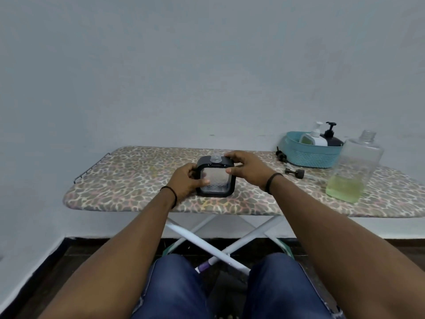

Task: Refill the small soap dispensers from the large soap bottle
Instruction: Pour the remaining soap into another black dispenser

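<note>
The left hand is curling round the left edge of the square dispenser, and the right hand is gripping its upper right corner. The dispenser is standing on the ironing board, its clear neck open. Nearly empty, it is probably light, rigid and slick-faced; the black frame looks the safest hold. Right of the dispenser, the large soap bottle is standing uncapped, with a loose pump between them and a teal basket behind.

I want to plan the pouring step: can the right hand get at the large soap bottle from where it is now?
Probably yes. The large soap bottle stands uncapped to the right of the right hand, with only bare board between them. But that hand now holds the square dispenser and must let go first.
</note>
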